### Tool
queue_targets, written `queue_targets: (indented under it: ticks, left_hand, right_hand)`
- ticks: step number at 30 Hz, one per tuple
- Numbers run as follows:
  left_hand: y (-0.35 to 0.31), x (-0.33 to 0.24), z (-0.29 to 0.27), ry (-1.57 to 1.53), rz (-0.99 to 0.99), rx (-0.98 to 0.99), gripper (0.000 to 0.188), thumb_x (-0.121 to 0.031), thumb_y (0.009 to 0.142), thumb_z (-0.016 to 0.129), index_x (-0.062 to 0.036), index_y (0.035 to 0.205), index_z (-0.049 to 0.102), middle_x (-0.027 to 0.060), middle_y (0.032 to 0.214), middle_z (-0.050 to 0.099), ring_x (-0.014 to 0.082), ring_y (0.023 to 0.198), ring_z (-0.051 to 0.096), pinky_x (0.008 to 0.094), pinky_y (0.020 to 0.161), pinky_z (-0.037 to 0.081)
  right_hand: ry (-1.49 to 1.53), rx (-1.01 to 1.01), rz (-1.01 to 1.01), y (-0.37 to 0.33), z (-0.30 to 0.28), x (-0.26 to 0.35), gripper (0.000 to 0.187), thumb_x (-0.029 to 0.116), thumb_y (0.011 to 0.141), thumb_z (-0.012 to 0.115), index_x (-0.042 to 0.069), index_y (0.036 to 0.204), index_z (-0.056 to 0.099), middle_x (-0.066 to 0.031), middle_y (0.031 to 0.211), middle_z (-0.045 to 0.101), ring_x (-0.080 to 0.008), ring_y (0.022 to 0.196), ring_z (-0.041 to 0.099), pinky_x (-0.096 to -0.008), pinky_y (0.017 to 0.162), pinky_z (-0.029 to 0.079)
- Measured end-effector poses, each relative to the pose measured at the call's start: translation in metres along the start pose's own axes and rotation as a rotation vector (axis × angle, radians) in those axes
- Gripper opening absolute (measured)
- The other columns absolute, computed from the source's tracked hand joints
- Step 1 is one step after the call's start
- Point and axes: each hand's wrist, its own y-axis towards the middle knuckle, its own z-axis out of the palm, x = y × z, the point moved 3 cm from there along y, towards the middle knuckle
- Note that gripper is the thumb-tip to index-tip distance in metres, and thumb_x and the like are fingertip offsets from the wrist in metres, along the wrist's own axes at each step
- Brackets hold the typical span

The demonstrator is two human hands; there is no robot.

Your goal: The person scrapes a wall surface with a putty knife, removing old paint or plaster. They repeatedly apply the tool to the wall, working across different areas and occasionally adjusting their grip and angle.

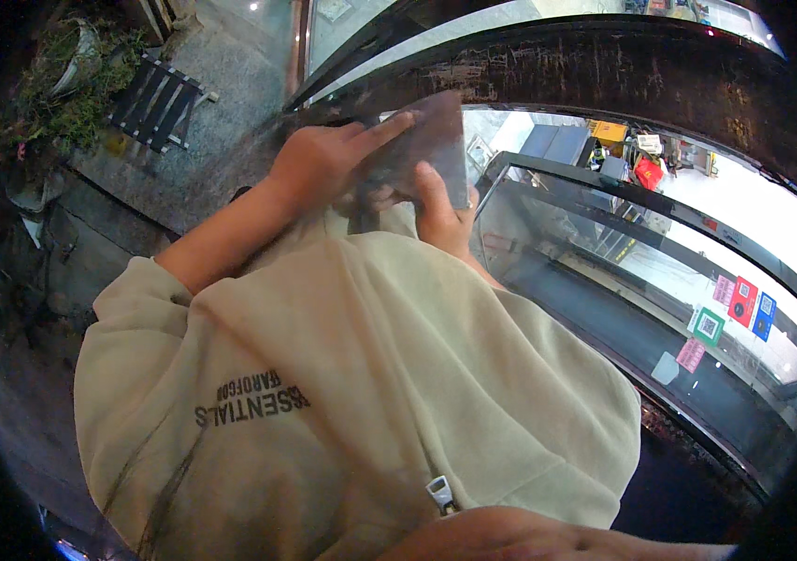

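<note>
Left hand: the left hand (323,159) lies flat on top of a dark rectangular card (426,150), forefinger stretched along its upper edge, the other fingers pressed down on its face, seemingly to keep it from slipping.
Right hand: the right hand (445,220) comes up from below, thumb laid on the card's face; the other fingers are hidden behind it, so the pinch is judged, not seen.
Card: thin, stiff, dull grey-brown with a faint sheen, held in front of the chest, tilted, above the glass counter (604,280).
Why so held: one hand bracing, one supporting from beneath, which steadies a flat sheet in the air.
Clothing: a cream zip sweatshirt (370,374), left sleeve pushed up the forearm.
Surroundings: coloured stickers (739,304) on the counter glass; a slatted bench (160,98) on the pavement at upper left.
</note>
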Motion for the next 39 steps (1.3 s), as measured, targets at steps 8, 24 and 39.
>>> queue_targets:
  ticks: [8,24,39]
  left_hand:
    - [-0.007,0.003,0.004,-0.006,-0.043,0.055,0.082,-0.011,0.069,0.067,-0.0263,0.144,0.036,0.0072,0.077,0.059,0.0290,0.063,0.059,0.0395,0.053,0.049]
    - [0.008,-0.009,-0.011,-0.034,0.010,-0.007,0.068,-0.025,0.078,0.064,-0.0301,0.141,0.039,0.0066,0.073,0.058,0.0280,0.061,0.061,0.0387,0.052,0.049]
    - [0.015,-0.007,-0.016,-0.070,-0.013,0.072,0.083,-0.010,0.067,0.071,-0.0285,0.142,0.039,0.0088,0.086,0.064,0.0311,0.072,0.064,0.0401,0.061,0.052]
  right_hand:
    - [0.025,0.026,0.071,0.002,-0.010,-0.017,0.026,0.018,0.092,0.058,-0.003,0.109,0.058,-0.0090,0.100,0.063,-0.0157,0.089,0.059,-0.0294,0.078,0.048]
    - [0.010,0.002,0.011,-0.003,-0.003,0.007,0.025,0.018,0.094,0.054,-0.003,0.108,0.057,-0.0119,0.092,0.065,-0.0194,0.075,0.064,-0.0318,0.067,0.052]
    - [0.087,0.050,0.025,-0.003,0.007,0.022,0.028,0.020,0.094,0.053,-0.004,0.109,0.056,-0.0146,0.095,0.064,-0.0228,0.076,0.065,-0.0338,0.067,0.054]
